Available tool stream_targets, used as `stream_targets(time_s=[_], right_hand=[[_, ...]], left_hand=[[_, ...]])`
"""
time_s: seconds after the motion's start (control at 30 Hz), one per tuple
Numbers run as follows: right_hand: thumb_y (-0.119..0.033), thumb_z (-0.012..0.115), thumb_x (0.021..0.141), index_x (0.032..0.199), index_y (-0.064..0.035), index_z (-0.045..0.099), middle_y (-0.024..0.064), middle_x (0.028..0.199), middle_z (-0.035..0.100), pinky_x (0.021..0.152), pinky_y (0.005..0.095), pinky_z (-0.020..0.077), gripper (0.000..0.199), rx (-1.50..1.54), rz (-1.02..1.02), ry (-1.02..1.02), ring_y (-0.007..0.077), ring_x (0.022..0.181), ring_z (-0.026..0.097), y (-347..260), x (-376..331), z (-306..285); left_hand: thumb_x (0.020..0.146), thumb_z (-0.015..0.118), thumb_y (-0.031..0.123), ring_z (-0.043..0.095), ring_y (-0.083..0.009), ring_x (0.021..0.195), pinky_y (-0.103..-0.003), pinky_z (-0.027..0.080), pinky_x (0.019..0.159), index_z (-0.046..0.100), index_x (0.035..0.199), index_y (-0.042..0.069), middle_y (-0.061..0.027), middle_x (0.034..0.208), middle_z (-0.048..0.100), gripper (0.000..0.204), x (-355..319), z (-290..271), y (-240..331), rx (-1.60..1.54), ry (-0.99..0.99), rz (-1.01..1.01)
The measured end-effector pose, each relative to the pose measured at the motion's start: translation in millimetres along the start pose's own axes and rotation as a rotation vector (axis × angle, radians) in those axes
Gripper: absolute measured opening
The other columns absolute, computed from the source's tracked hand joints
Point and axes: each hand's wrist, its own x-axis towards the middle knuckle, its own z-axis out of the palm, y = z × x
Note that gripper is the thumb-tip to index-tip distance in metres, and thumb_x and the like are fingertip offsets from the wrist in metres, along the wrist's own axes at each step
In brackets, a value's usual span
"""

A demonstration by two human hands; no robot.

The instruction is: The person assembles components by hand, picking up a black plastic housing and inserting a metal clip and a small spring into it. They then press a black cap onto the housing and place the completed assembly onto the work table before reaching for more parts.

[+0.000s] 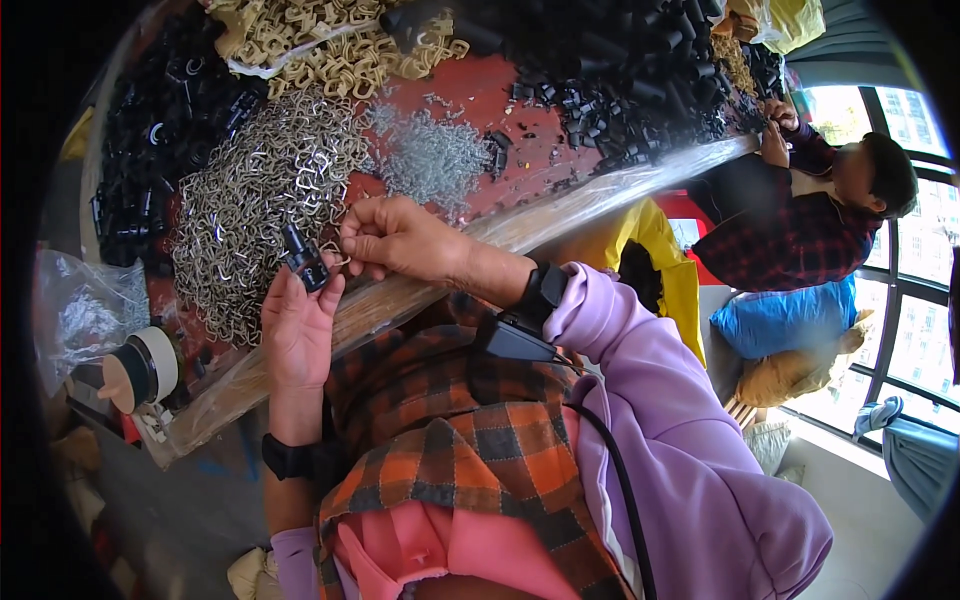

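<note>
Above the near edge of the worktable, my left hand grips a small black plastic fitting between thumb and fingers. Close against it, the thumb and forefinger of my right hand are pinched on a thin bent piece, apparently a metal clip; whether it sits in the fitting I cannot make out. Right behind both hands lies a big heap of bent metal clips. A smaller pile of tiny silvery parts rests to the right of that heap on the red tabletop.
Tan plastic parts are heaped at the back, black parts at the left and black tubes at the back right. A clear bag and a round spool stand left. A co-worker works at the right.
</note>
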Motion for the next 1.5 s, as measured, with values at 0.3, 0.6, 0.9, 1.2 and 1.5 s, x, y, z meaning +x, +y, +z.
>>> stream_targets(time_s=[0.3,0.6,0.9,1.2,1.5], right_hand=[[-0.011,0.048,0.082,0.078,-0.0014,0.049,0.0022,0.067,0.053,0.048,0.0170,0.0378,0.011,-0.014,-0.005,0.002,0.0052,0.053,0.046,3,-1,-3],[-0.012,0.050,0.081,0.081,-0.0049,0.050,0.0011,0.070,0.053,0.051,0.0160,0.0358,0.007,-0.047,0.095,0.126,0.0049,0.056,0.045,-13,-10,1],[-0.012,0.049,0.082,0.085,-0.0047,0.049,0.0006,0.071,0.052,0.051,0.0160,0.0353,0.008,0.055,0.110,0.093,0.0056,0.056,0.044,-9,-11,-1],[-0.008,0.048,0.082,0.085,-0.0030,0.046,0.0010,0.078,0.050,0.056,0.0193,0.0387,0.006,-0.111,-0.120,0.190,0.0075,0.067,0.048,-23,-23,12],[-0.001,0.053,0.076,0.078,-0.0002,0.049,0.0040,0.076,0.049,0.059,0.0233,0.0392,0.004,-0.694,-0.542,0.163,0.0121,0.070,0.047,-30,-29,11]], left_hand=[[0.083,0.045,0.013,0.051,-0.0226,0.095,-0.032,0.043,0.081,0.047,0.101,-0.001,-0.0162,0.100,0.052,0.023,2,0,-1,0.010,-0.010,-0.009],[0.081,0.047,0.010,0.053,-0.0197,0.092,-0.031,0.043,0.081,0.049,0.100,0.000,-0.0134,0.097,0.055,0.022,2,6,-2,0.026,-0.014,0.005],[0.081,0.049,0.012,0.053,-0.0183,0.090,-0.030,0.043,0.079,0.053,0.098,0.003,-0.0102,0.096,0.056,0.019,0,6,1,-0.005,-0.016,-0.025],[0.081,0.050,0.012,0.055,-0.0164,0.088,-0.028,0.044,0.077,0.053,0.099,0.003,-0.0081,0.094,0.057,0.020,-3,11,0,0.015,0.004,-0.057],[0.081,0.051,0.013,0.057,-0.0147,0.079,-0.024,0.046,0.070,0.052,0.101,0.002,-0.0073,0.093,0.057,0.023,-4,24,0,-0.009,-0.063,-0.213]])
